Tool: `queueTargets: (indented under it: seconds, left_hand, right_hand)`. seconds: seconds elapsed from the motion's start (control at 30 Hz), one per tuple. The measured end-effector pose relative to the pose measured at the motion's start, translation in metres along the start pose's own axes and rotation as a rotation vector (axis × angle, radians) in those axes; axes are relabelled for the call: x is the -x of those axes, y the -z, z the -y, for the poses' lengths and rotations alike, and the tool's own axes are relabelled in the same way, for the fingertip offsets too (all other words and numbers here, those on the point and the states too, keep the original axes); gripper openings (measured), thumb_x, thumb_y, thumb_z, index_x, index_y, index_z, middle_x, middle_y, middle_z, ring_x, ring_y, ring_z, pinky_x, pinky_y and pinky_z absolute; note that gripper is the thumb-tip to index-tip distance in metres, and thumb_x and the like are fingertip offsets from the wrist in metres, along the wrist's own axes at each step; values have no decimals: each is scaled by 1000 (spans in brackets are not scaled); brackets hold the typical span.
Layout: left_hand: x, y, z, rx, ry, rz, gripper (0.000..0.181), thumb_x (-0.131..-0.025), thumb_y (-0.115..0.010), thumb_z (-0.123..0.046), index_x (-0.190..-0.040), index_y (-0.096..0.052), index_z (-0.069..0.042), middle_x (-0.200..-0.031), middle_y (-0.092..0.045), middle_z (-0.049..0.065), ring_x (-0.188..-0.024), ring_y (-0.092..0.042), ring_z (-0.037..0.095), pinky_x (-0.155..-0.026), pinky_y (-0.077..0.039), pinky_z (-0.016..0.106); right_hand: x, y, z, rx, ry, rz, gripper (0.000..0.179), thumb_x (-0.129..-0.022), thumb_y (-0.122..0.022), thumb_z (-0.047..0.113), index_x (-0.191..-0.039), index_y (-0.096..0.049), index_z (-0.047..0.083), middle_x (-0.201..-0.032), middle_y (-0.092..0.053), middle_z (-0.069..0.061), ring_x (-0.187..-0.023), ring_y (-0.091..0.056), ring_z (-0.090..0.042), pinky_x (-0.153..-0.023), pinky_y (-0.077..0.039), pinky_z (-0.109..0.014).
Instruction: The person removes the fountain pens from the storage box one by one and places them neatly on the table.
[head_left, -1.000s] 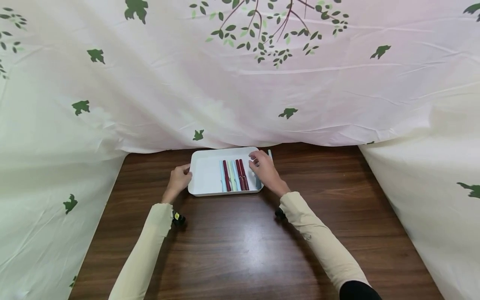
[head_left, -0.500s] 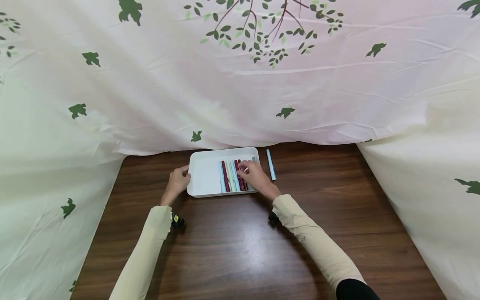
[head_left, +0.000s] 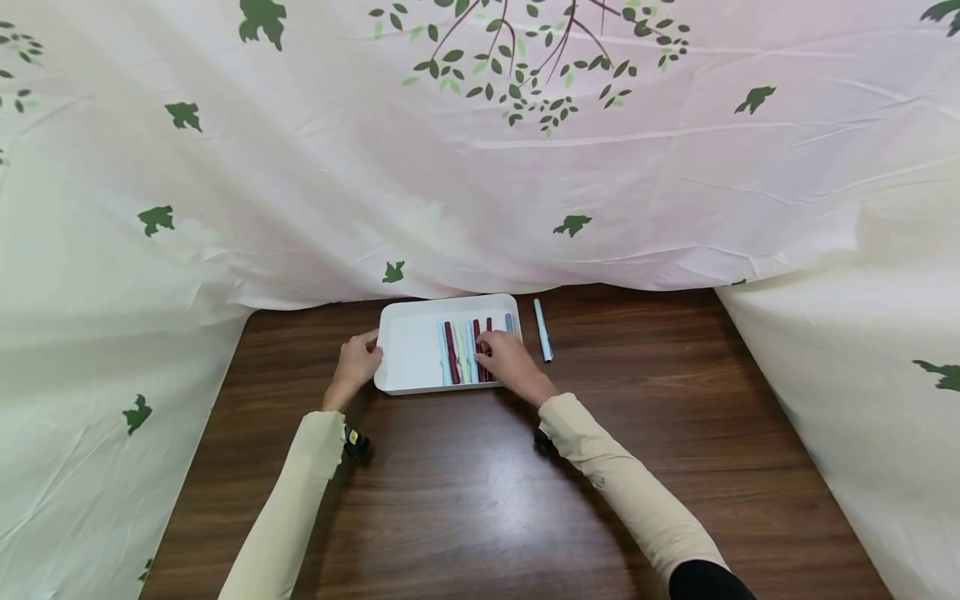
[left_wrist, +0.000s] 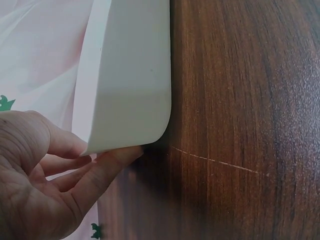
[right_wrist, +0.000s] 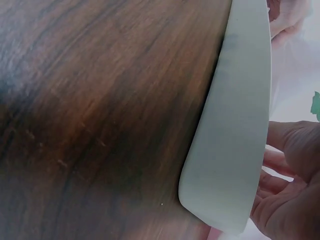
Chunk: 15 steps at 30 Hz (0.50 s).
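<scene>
A white tray (head_left: 408,346) lies near the table's back edge. Its left rim is pinched by my left hand (head_left: 357,360), with the thumb on the rim and the fingers against the outer side in the left wrist view. Slim pens stand in a row in the tray: light blue (head_left: 444,354), dark red (head_left: 452,353), pale yellow-green (head_left: 461,354) and others. Over the row's right part, my right hand (head_left: 507,357) has its curled fingers on a dark red pen (head_left: 489,322); its middle is hidden. In the right wrist view the tray's wall hides the fingertips.
A grey-blue pen (head_left: 509,322) shows at the tray's right end, partly covered by the right hand. Another light blue pen (head_left: 543,331) lies on the brown wooden table (head_left: 465,483), right of the tray. A patterned white cloth (head_left: 315,208) hangs behind and at both sides.
My right hand has moved left from the tray's right end onto the dark red pens. One dark red pen has shifted right, leaving a gap. The left hand stays on the rim.
</scene>
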<state>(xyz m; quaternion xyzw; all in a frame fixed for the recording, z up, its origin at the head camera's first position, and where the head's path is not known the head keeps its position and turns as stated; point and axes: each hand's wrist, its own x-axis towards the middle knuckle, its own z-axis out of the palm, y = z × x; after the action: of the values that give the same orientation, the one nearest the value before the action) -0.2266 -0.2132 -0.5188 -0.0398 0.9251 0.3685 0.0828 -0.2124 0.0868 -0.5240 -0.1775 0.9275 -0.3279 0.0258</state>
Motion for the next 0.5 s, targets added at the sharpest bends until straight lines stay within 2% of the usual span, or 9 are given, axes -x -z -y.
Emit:
queueTargets:
  seconds: [0.1, 0.27, 0.37, 0.5]
  left_hand:
    - [0, 0, 1, -12, -6, 1, 49, -106, -46, -12, -154, -49, 0, -141, -62, 26, -91, -60, 28, -71, -48, 31]
    - [1, -1, 1, 0, -9, 0, 49, -107, -45, -11, -154, -49, 0, -142, -62, 26, -97, -62, 30, -75, -50, 34]
    - [2, 0, 1, 5, -12, 2, 49, -107, -45, -10, -154, -49, 1, -140, -62, 27, -99, -62, 30, -77, -51, 35]
    - [1, 0, 0, -5, -18, -2, 49, -106, -46, -10, -154, -49, 1, -138, -63, 27, -92, -61, 29, -72, -50, 32]
  right_hand:
    - [0, -2, 0, 43, -7, 13, 12, -99, -72, 8, -107, -73, -1, -87, -68, -8, -69, -53, -15, -67, -50, -32]
    - [-2, -3, 2, 104, -10, 36, 16, -100, -71, 9, -113, -74, 0, -96, -72, -11, -76, -58, -17, -72, -54, -33]
    - [-4, -3, 3, 136, 4, 53, 11, -100, -68, 7, -108, -75, 2, -91, -70, -9, -76, -57, -17, -68, -52, -31]
    - [-5, -3, 5, 184, 13, 72, 9, -100, -65, 4, -97, -74, 3, -81, -62, -7, -73, -50, -18, -61, -44, -30]
